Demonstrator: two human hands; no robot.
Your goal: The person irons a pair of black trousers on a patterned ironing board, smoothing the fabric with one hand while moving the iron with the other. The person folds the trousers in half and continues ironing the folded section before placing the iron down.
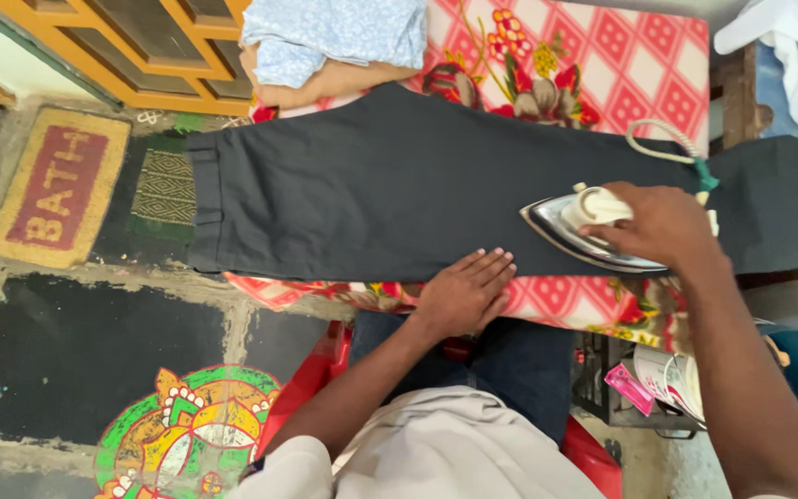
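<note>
Two hands work dark trousers (pixel 390 185) spread over a pink flowered cloth (pixel 621 65): the right hand (pixel 662 222) grips the iron (pixel 584 231) (fingers clenched round its handle), the left hand (pixel 464 291) lies flat, fingers released, on the near hem.

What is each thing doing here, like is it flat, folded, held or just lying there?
dark trousers: spread flat on the patterned cloth
iron: resting on the trousers, held
right hand: gripping the iron's handle
left hand: open, pressed flat on the trousers' edge
iron cord: looped on the trousers
blue cloth: folded, on a tan one
patterned cloth: spread out
</note>
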